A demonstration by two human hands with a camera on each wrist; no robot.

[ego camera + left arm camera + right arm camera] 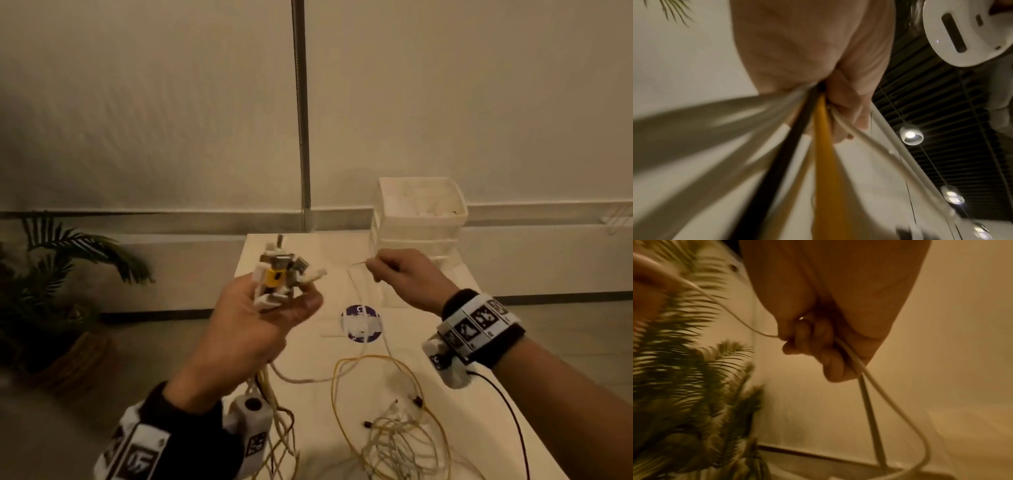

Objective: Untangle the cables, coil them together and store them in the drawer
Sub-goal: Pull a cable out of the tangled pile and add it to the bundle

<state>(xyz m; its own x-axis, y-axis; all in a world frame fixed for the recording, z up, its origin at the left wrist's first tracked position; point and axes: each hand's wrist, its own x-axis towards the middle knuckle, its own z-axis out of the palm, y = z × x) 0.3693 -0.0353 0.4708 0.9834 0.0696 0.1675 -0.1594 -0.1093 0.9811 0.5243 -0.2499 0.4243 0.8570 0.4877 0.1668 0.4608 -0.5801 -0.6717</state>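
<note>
left hand point(250, 318) grips a bunch of plugs point(279, 277), their cables point(277, 421) hang below; right hand point(409, 277) pinches one white cable point(356, 284) above the table point(308, 394)

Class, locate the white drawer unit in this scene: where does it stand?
In the head view, the white drawer unit stands at the far right corner of the table, just beyond the right hand.

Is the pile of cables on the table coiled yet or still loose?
Still loose: the cables sprawl in uneven yellow and white loops on the table, plug ends sticking out, nothing wound together.
</note>
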